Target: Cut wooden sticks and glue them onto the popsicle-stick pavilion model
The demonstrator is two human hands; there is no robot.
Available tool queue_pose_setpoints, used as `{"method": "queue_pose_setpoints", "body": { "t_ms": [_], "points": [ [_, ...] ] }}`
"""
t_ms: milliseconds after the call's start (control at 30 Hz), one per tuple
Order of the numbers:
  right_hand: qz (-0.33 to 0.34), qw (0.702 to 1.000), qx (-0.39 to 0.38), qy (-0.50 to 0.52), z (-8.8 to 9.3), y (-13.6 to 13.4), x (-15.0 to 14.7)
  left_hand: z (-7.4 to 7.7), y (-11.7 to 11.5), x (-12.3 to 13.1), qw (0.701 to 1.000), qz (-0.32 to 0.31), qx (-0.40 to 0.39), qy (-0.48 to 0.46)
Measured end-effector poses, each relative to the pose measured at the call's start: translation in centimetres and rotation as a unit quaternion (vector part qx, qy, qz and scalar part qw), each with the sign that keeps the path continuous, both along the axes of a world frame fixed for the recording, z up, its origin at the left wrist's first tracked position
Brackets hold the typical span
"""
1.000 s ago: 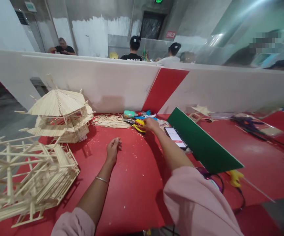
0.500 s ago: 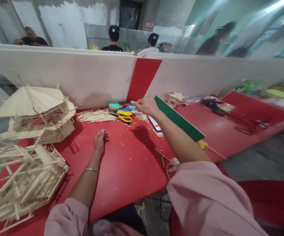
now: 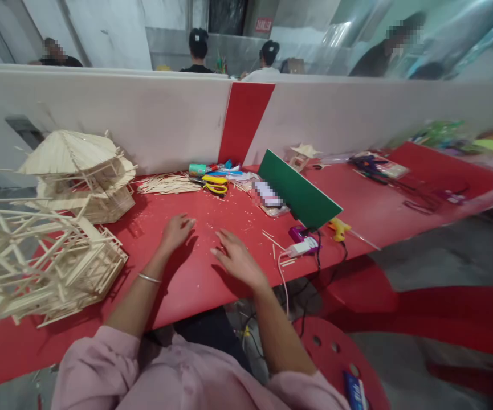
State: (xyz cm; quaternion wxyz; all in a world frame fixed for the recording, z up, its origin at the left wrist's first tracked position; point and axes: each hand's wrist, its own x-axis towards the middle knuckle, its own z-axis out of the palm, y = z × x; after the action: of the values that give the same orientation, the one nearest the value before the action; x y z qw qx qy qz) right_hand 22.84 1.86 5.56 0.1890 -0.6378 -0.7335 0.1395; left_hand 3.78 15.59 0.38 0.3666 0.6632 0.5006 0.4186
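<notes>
From where I stand, both bare hands are without anything in them, side by side over the middle of the red worktop, well back from its front edge. The left hand has its fingers loosely together and a little curled, pointing toward the back edge; a thin bracelet circles that wrist. The right hand has its fingers slightly spread, with the thumb apart from them. The hands don't touch each other; whether either one touches the worktop I can't tell.

Nearest the left hand is the stick frame, at the worktop's left edge. Behind it, toward the back left corner, stands the stick house with its pointed roof. A pile of sticks lies along the back edge, with yellow-handled scissors just beside it.

Nearest the right hand are a few loose sticks by the front edge, next to a white plug. Farther back, a phone lies in front of a green board that stands on its long side.
</notes>
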Motion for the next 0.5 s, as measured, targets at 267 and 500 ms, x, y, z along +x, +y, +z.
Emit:
{"method": "queue_pose_setpoints", "body": {
  "t_ms": [267, 500],
  "points": [
    [-0.223, 0.940, -0.034, -0.258, 1.2, -2.4, 5.1, 0.4, -2.6, 0.8, 0.972, -0.114, 0.095, 0.184],
    [-0.141, 0.902, -0.240, -0.329, 3.5, 3.9, 12.0, 1.0, -6.0, 10.1, 0.898, -0.313, 0.213, 0.223]
  ]
}}
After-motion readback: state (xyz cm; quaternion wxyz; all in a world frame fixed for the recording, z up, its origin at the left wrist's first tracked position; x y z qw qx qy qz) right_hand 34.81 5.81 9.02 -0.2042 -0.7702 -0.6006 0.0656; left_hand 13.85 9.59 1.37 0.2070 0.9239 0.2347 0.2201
